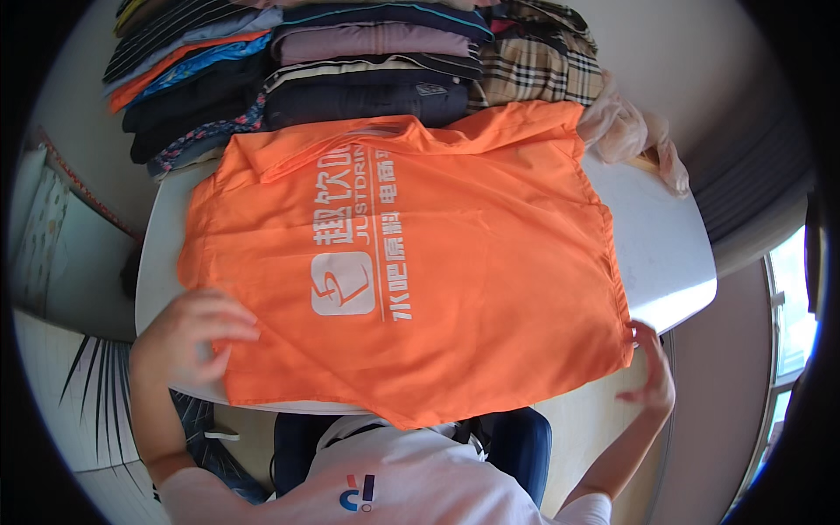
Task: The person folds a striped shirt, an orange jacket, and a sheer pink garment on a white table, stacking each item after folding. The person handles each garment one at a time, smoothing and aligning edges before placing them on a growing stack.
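An orange cloth garment [453, 262] lies spread over a white table [676, 262], with white writing and a logo printed on it. Its near edge hangs past the table's front, towards my lap. My left hand [190, 335], slightly blurred, is over the garment's left side near the front corner, fingers curved and thumb apart. At the right front corner, my right hand [650, 371] has its fingertips at the gathered side edge, while the thumb stays away from the cloth. The garment's far edge is rumpled and partly folded over.
Stacks of folded clothes [374, 72] line the table's back, with checked cloth [531, 69] at their right. A thin plastic bag [620, 125] lies at the back right. Nearby are a grey curtain [755, 157], a blue chair [525, 453] under me and spiky plant leaves [98, 394] at left.
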A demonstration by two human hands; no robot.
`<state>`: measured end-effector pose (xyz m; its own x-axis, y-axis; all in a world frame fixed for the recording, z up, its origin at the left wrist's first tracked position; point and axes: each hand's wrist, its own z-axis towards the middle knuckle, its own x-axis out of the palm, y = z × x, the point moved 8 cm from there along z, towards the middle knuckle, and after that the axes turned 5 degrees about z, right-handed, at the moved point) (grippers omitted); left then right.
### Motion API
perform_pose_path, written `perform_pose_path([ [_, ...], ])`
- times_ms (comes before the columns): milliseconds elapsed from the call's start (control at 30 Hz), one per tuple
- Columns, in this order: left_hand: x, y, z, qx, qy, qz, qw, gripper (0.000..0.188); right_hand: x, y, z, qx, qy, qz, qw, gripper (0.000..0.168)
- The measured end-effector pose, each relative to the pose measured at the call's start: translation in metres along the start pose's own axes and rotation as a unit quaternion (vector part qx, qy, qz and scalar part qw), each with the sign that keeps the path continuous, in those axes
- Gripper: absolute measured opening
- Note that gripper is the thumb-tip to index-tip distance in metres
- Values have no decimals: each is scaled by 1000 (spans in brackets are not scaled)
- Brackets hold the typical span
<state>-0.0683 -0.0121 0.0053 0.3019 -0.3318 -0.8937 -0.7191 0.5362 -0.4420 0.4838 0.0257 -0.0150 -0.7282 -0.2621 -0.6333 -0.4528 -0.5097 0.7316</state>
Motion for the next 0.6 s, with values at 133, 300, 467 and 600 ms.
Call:
perform_pose_path([
  [133,33,-14,-52,-174,-38,13,984,71,12,-8,-44,141,-139,-141,970,81],
  [300,69,-7,-69,-198,-154,29,968,52,-7,-70,-80,143,-289,-53,945,38],
  [467,71,6,-98,-208,-209,-10,955,43,-10,-50,-45,-26,-288,62,955,28],
  [600,61,24,-116,-195,-273,-126,934,16,-6,-79,-31,-27,-267,242,932,24],
])
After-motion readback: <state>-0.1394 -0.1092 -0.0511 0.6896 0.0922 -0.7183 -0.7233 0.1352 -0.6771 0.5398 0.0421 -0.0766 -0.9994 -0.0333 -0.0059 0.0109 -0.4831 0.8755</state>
